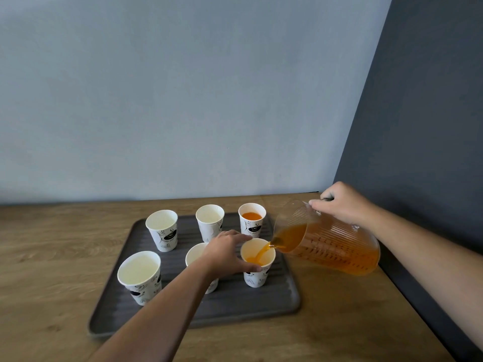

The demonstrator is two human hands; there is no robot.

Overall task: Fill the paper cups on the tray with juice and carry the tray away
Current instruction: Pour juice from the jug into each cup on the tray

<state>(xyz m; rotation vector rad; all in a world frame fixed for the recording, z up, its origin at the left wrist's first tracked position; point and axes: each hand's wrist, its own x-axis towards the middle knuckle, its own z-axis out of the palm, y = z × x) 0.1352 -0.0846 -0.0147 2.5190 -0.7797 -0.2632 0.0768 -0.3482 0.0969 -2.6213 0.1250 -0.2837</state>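
Observation:
A dark grey ribbed tray (235, 307) lies on the wooden table and carries several white printed paper cups. My left hand (226, 253) grips the front right cup (257, 276) around its rim. My right hand (339, 203) holds the clear ribbed pitcher (332, 244) by its handle, tilted left, and orange juice streams from its spout into that cup. The back right cup (252, 220) holds juice. The back middle cup (210, 222), back left cup (162, 229) and front left cup (139, 276) hold none. My left arm hides most of the front middle cup (194, 254).
The wooden table (52, 257) stands in a corner, with a pale blue wall behind and a dark grey wall on the right. The table's right edge runs close to the pitcher. Bare wood shows left of the tray.

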